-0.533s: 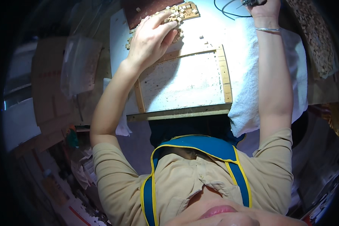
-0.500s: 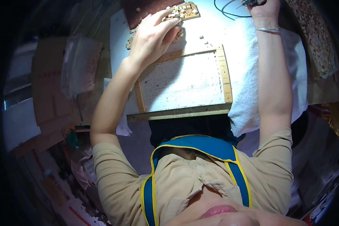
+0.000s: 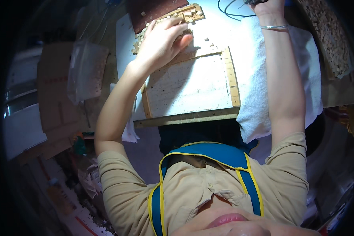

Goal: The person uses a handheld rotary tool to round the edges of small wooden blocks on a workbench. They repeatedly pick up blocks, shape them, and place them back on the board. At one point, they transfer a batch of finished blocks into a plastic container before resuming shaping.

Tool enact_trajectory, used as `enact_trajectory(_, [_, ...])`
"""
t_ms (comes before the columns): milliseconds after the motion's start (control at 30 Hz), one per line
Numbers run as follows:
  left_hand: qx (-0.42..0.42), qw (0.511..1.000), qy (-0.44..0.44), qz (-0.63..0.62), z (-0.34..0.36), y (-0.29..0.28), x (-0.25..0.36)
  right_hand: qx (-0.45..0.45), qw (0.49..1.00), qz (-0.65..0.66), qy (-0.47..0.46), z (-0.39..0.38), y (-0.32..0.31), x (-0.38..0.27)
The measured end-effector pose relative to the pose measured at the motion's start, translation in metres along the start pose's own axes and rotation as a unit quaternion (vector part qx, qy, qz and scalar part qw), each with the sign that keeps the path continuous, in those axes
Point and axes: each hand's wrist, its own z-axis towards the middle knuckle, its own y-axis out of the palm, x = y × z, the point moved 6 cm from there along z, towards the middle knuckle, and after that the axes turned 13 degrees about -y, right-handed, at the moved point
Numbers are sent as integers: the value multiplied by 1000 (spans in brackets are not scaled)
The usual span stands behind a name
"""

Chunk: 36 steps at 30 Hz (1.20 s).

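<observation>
We have the wooden frame [image 3: 233, 80] on the white board [image 3: 194, 88] in front of us, with strips along its far, left and right sides. Our left hand [image 3: 161, 41] reaches past the frame's far left corner, palm down and open, the thumb apart from the forefinger; we cannot tell whether the hidden fingertips touch anything. The small wooden blocks [image 3: 188, 14] lie beyond the frame, close around that hand: some just past its fingers, some on its left side, and several on a wooden tray [image 3: 201, 17] at the fingers' far right. One loose block [image 3: 206, 39] sits just beyond the frame's far strip, apart from the hand. A dark red sheet [image 3: 145, 15] lies farther beyond the frame. Past the frame's far right corner, our right hand [image 3: 270, 7] is at a dark tool [image 3: 257, 1], but the picture's edge cuts both off, so we cannot tell how its fingers close. A black cable [image 3: 226, 14] curves beyond the frame, and a white towel [image 3: 251, 86] lies just right of it.
</observation>
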Motion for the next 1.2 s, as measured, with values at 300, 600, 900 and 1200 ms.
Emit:
enact_trajectory(300, [15,998,-29,-57,24,12,20,21,996,49,71,-26,12,-1])
enact_trajectory(600, [69,978,-148,-128,59,-1,-54,6,997,47,66,-22,12,8])
enact_trajectory(900, [-95,939,-213,-252,113,33,-44,-4,999,36,25,-3,-2,-2])
enact_trajectory(1200, [-126,908,-265,-298,131,25,-32,-1,999,53,-3,-1,1,2])
